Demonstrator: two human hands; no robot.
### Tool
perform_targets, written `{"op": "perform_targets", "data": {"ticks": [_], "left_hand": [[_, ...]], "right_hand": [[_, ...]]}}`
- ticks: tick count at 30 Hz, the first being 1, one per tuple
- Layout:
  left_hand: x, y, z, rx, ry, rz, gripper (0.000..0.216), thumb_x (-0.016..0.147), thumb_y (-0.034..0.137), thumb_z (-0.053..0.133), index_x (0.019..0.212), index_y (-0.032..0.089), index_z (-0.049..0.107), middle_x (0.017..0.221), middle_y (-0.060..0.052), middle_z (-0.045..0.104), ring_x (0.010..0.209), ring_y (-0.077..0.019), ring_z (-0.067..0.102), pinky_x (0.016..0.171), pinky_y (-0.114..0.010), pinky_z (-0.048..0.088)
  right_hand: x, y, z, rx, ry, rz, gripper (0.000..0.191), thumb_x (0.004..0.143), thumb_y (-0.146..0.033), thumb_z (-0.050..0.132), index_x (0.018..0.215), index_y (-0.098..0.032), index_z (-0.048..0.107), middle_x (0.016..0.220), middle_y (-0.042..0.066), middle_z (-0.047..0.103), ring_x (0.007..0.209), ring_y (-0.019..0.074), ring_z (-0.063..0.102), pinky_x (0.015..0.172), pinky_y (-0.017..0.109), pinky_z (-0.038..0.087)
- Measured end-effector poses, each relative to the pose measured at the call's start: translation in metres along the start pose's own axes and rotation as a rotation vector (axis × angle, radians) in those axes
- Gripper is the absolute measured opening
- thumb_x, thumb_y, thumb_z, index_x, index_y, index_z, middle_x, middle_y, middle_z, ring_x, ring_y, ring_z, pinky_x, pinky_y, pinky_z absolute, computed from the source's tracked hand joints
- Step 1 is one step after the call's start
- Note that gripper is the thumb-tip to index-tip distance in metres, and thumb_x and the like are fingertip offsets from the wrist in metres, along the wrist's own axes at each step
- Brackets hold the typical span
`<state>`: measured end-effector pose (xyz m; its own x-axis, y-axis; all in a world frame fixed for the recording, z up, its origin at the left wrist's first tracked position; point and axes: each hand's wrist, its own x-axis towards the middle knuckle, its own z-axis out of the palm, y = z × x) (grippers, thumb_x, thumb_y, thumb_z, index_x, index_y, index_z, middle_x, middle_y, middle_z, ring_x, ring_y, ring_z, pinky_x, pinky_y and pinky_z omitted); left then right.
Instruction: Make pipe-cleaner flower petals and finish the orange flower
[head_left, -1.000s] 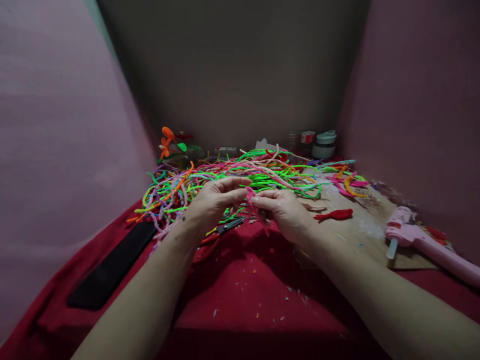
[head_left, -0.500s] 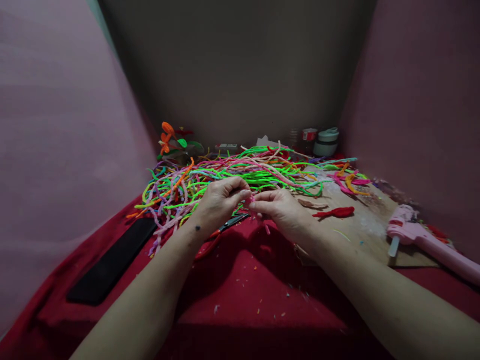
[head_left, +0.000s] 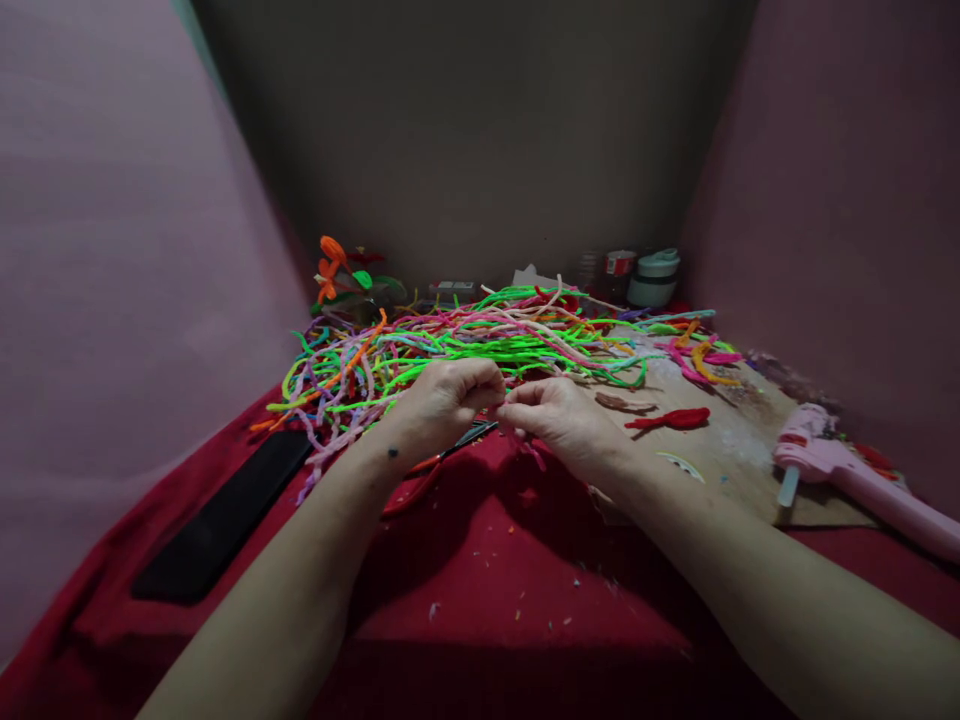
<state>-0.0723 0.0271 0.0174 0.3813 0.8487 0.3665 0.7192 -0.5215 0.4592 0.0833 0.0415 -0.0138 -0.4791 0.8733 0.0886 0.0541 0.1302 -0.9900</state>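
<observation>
Fingertips of my left hand (head_left: 457, 400) and my right hand (head_left: 559, 412) meet in a pinch above the red cloth. Between them is a pink pipe cleaner (head_left: 534, 450), whose loose end hangs below my right fingers; the rest is mostly hidden by the fingers. Both hands are closed on it. Under my left wrist lie red-handled scissors (head_left: 420, 490), their blades partly covered. Just beyond my hands spreads a large heap of coloured pipe cleaners (head_left: 495, 345), many of them bright green, pink and lilac.
A pink glue gun (head_left: 825, 460) rests on a cardboard sheet (head_left: 735, 500) at the right, near a red bent pipe cleaner piece (head_left: 675, 420). A black flat object (head_left: 225, 520) lies left. Orange pipe-cleaner flowers (head_left: 330, 265) and a lidded jar (head_left: 655, 278) stand behind.
My left hand has rolled slightly and its fingers have closed nearer my right fingertips. Less of the pink pipe cleaner shows between the hands, and its hanging end has shifted a little.
</observation>
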Motion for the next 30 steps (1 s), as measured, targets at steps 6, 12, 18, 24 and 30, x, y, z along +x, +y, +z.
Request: {"op": "perform_targets", "data": {"ticks": [6,12,18,24,30], "left_hand": [[0.0,0.002,0.0,-0.162,0.006,-0.046,0.011,0.074,0.019,0.05,0.07,0.015,0.059,0.067,0.001,0.057,0.062,-0.009,0.049,0.059,-0.019,0.037],[0.003,0.005,-0.003,-0.479,-0.012,-0.295,0.016,0.073,0.03,0.054,0.072,0.014,0.056,0.049,0.006,0.042,0.042,-0.005,0.033,0.041,-0.018,0.026],[0.003,0.01,0.001,-0.265,0.076,-0.203,0.013,0.071,0.024,0.053,0.066,0.013,0.058,0.053,0.004,0.05,0.049,-0.0061,0.04,0.05,-0.019,0.034],[0.003,0.009,0.007,-0.215,0.154,-0.205,0.013,0.069,0.025,0.056,0.068,0.013,0.06,0.062,0.001,0.057,0.056,-0.008,0.047,0.052,-0.019,0.037],[0.001,0.007,0.003,-0.639,0.034,-0.419,0.021,0.071,0.035,0.059,0.072,0.013,0.056,0.049,0.005,0.048,0.037,-0.0042,0.036,0.035,-0.017,0.025]], "right_hand": [[0.002,0.005,-0.002,0.11,-0.026,-0.046,0.018,0.064,-0.026,0.062,0.052,-0.014,0.056,0.047,-0.004,0.047,0.045,0.0065,0.036,0.048,0.024,0.026],[0.005,0.01,-0.006,0.375,-0.054,0.034,0.016,0.058,-0.027,0.07,0.061,-0.013,0.063,0.052,-0.003,0.051,0.045,0.0062,0.039,0.047,0.023,0.026],[0.008,0.01,-0.006,0.424,-0.068,0.007,0.014,0.058,-0.021,0.067,0.05,-0.012,0.059,0.046,-0.002,0.05,0.044,0.0068,0.04,0.047,0.024,0.029],[0.009,0.014,-0.007,0.448,-0.067,0.159,0.016,0.052,-0.024,0.074,0.056,-0.012,0.063,0.048,-0.002,0.053,0.043,0.0078,0.044,0.046,0.025,0.032],[0.006,0.006,-0.004,0.273,0.111,-0.059,0.018,0.06,-0.028,0.068,0.055,-0.013,0.059,0.046,-0.002,0.052,0.043,0.0074,0.043,0.048,0.024,0.032]]}}
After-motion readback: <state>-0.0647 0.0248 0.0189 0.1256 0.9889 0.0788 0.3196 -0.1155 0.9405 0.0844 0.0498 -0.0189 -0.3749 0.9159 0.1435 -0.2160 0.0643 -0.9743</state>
